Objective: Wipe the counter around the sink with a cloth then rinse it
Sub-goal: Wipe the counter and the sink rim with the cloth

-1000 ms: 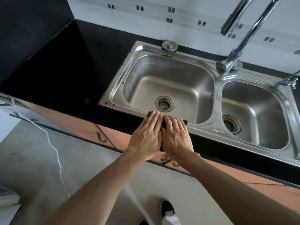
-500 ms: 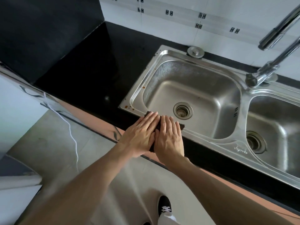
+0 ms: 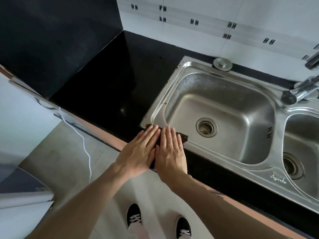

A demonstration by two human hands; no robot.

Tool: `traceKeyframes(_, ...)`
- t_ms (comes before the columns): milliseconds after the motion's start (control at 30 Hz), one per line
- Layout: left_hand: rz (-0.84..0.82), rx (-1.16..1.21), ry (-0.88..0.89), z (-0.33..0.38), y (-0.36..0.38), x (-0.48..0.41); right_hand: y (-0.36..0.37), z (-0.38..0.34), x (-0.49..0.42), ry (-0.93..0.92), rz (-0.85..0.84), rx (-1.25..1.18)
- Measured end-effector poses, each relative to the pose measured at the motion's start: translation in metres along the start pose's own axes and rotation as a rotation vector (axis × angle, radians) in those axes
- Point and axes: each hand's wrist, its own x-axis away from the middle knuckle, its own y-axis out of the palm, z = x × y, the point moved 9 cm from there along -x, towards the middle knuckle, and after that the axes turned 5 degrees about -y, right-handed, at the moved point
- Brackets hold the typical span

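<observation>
Tabletop [image 3: 107, 94]: black, steel sink [image 3: 233, 107] inset.
Cloth [image 3: 182, 136]: dark, on sink's near-left rim corner.
Hands: left hand [image 3: 138, 152] & right hand [image 3: 170, 152] flat, grip wide, pressing Cloth to scrub.

Black counter [image 3: 107, 87], silver sink [image 3: 222, 166], dark brown cloth [image 3: 183, 136].

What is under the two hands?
A dark cloth, pressed flat by the left hand and right hand at the front left corner of the sink rim. Only its far edge shows; the rest is covered.

White tiled wall [image 3: 203, 42]; grey floor [image 3: 58, 152]
</observation>
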Motion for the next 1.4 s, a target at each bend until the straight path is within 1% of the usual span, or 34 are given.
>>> traceKeyframes(233, -0.005, 0.014, 0.011, -0.050, -0.008, -0.001, 0.004, -0.037, -0.032, -0.007, -0.006, 0.005)
traceKeyframes(400, -0.024, 0.043, 0.089, -0.080, -0.017, -0.009, 0.010, -0.056, -0.053, 0.091, 0.038, -0.020)
traceKeyframes(567, -0.057, 0.006, 0.171, -0.108, -0.021, -0.024, 0.012, -0.072, -0.075, 0.192, 0.070, -0.037)
traceKeyframes(733, -0.054, -0.096, 0.263, -0.110, -0.030, -0.029, 0.004, -0.074, -0.079, 0.262, 0.092, -0.063)
traceKeyframes(833, -0.047, -0.054, 0.307, -0.102, -0.024, -0.016, -0.012, -0.072, -0.063, 0.251, 0.175, -0.059)
traceKeyframes(900, -0.107, -0.067, 0.300, -0.100, -0.016, -0.016, -0.017, -0.076, -0.062, 0.243, 0.177, -0.026)
traceKeyframes(1000, -0.186, -0.113, 0.302, -0.096, -0.007, -0.026, -0.009, -0.072, -0.073, 0.296, 0.114, -0.002)
traceKeyframes(1067, -0.163, -0.090, 0.292, -0.097, -0.009, -0.043, -0.002, -0.066, -0.086, 0.319, 0.020, 0.002)
traceKeyframes(1100, -0.147, -0.073, 0.286, -0.097, -0.012, -0.052, -0.002, -0.062, -0.094, 0.307, 0.004, 0.013)
traceKeyframes(1200, -0.136, -0.047, 0.270, -0.094, -0.019, -0.079, -0.008, -0.044, -0.116, 0.311, -0.005, -0.020)
traceKeyframes(1300, -0.223, -0.064, 0.231, -0.093, -0.018, -0.098, -0.014, -0.030, -0.128, 0.303, 0.015, -0.043)
traceKeyframes(1367, -0.235, -0.063, 0.221, -0.092, -0.019, -0.108, -0.018, -0.025, -0.134, 0.267, 0.054, -0.087)
traceKeyframes(1400, -0.246, -0.058, 0.212, -0.092, -0.017, -0.113, -0.019, -0.021, -0.138, 0.261, 0.045, -0.102)
